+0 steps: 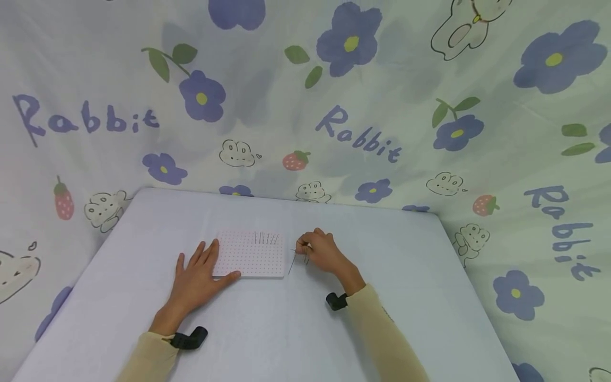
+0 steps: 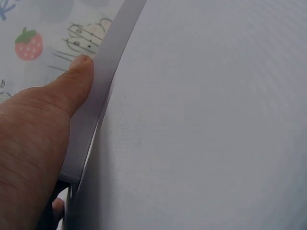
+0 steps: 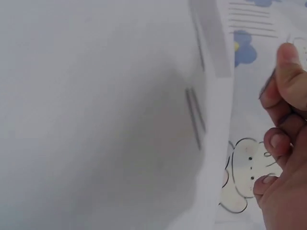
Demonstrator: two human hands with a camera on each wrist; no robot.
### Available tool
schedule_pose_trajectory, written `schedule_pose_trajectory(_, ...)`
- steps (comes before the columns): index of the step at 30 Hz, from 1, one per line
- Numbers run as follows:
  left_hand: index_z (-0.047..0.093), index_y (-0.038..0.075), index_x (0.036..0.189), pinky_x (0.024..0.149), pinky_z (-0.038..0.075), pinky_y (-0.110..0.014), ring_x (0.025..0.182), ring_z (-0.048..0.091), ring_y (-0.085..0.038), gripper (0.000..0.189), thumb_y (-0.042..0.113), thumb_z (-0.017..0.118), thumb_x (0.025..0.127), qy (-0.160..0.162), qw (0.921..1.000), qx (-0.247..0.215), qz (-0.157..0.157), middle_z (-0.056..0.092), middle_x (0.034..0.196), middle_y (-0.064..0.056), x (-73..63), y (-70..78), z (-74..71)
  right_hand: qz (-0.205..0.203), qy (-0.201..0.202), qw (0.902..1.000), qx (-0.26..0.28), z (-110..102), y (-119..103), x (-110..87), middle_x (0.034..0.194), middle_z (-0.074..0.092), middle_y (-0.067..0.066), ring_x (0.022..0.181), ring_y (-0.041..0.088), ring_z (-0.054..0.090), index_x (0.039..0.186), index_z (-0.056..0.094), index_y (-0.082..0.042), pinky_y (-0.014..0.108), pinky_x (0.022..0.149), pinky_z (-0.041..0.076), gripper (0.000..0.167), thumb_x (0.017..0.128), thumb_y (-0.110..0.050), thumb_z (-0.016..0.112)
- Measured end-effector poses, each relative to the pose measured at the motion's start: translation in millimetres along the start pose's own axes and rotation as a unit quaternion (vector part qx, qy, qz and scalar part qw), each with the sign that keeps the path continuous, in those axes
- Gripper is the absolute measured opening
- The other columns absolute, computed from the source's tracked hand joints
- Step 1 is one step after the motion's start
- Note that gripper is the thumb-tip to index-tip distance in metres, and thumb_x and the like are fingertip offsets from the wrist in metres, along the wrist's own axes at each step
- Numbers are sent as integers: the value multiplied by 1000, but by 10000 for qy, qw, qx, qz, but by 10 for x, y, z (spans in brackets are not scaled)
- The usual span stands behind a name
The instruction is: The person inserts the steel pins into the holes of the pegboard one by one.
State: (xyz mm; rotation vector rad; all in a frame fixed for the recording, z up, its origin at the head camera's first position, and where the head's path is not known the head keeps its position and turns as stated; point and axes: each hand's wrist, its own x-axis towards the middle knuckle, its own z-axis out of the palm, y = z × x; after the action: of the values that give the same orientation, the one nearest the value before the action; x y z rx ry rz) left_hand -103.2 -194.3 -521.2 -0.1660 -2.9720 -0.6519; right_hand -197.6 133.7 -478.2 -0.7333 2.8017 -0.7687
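A white board with rows of small holes (image 1: 248,260) lies on the table. Several thin dark metal pins (image 1: 266,238) stand in a row near its far right corner. My left hand (image 1: 193,284) rests at the board's left side, fingers spread along that edge and thumb (image 2: 79,79) over the near edge. To the right of the board, my right hand (image 1: 322,252) pinches a thin dark pin (image 3: 267,86) between thumb and forefinger, the other fingers curled. Beneath it, two loose pins (image 3: 194,117) lie side by side on the table, and another loose pin (image 1: 292,263) lies nearer the board.
A white cloth covers the table (image 1: 258,329). Behind it and at both sides hangs a curtain (image 1: 267,106) printed with flowers, rabbits and strawberries. Each wrist carries a black camera (image 1: 190,338) on a strap.
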Motion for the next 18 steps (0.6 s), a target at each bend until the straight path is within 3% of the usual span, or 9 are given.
schedule_pose_trajectory(4, 23, -2, 158, 114, 0, -72, 150, 18, -45, 112, 75, 60, 85, -24, 10000, -1, -11, 29, 161, -25, -9, 0, -4, -70, 286, 9978, 591, -19, -129, 94, 88, 70, 0, 84, 15, 46, 91, 68, -15, 50, 95, 33, 15, 97, -28, 64)
schedule_pose_trajectory(7, 22, -2, 158, 114, -1, -72, 150, 18, -46, 112, 74, 60, 85, -57, 10000, -5, 1, 29, 161, -25, -13, 4, -7, -80, 467, 9964, 702, -19, -200, 138, 89, 71, 5, 87, 16, 48, 93, 65, -15, 49, 95, 32, 13, 99, -26, 62)
schedule_pose_trajectory(12, 22, -1, 158, 115, -1, -72, 151, 17, -45, 112, 75, 59, 85, -113, 9999, 64, -43, 28, 162, -24, -12, 5, -13, -89, 919, 9942, 553, 27, -256, 183, 90, 71, -4, 91, 17, 52, 96, 63, -19, 44, 93, 33, 11, 102, -29, 60)
schedule_pose_trajectory(18, 22, -2, 158, 115, -1, -71, 151, 17, -44, 112, 75, 58, 85, -106, 9999, 108, -74, 28, 161, -24, -8, 6, -18, -182, 1337, 9906, 219, 113, -256, 231, 94, 71, -9, 94, 24, 60, 99, 70, -18, 48, 96, 36, 15, 100, -32, 64)
